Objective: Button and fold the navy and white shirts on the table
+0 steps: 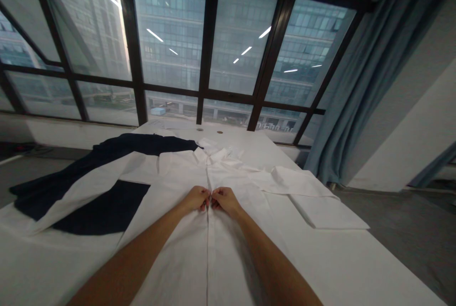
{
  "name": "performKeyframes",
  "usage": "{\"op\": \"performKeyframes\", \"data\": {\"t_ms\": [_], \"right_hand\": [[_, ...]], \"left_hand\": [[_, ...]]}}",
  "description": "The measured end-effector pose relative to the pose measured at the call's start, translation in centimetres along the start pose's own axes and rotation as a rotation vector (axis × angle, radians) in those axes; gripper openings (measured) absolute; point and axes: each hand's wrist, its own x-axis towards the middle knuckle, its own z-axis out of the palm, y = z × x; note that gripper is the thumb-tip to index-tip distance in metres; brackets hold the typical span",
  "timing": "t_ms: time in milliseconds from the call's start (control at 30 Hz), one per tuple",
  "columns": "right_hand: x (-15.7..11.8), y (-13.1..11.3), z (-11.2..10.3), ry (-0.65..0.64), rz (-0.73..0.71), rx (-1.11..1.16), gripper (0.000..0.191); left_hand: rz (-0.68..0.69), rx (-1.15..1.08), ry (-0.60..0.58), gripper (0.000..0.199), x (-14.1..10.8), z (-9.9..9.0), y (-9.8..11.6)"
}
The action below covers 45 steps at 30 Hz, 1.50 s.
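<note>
A white long-sleeved shirt (pixel 178 173) lies spread front side up, its collar at the far end. Both my hands meet at its front opening, around chest height. My left hand (pixel 197 197) pinches the left edge of the opening. Close against it, my right hand (pixel 223 200) pinches the other edge. The fingertips nearly touch, and any button between them is too small to make out. One sleeve stretches out to the left over a dark navy garment (pixel 103 211); the other sleeve lies toward the right.
The shirt lies on a white table (pixel 342 258). A folded white cloth piece (pixel 324 211) rests near the table's right edge. Large dark-framed windows (pixel 242 40) stand beyond the far end. A blue curtain (pixel 356 92) hangs on the right beside a pale pillar.
</note>
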Motion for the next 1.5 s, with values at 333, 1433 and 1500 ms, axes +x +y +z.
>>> {"op": "performKeyframes", "data": {"t_ms": [333, 1433, 1500], "right_hand": [[0.5, 0.7, 0.1, 0.039, -0.078, -0.164, 0.013], [-0.8, 0.7, -10.0, 0.253, -0.053, -1.288, 0.073], [-0.4, 1.0, -11.7, 0.352, -0.004, -1.314, 0.074]], "left_hand": [[0.006, 0.04, 0.036, 0.031, 0.1, 0.0, 0.0], [0.449, 1.133, 0.069, 0.061, -0.9, -3.3, -1.8], [0.399, 1.158, 0.185, 0.063, 0.0, -5.5, -2.0]]}}
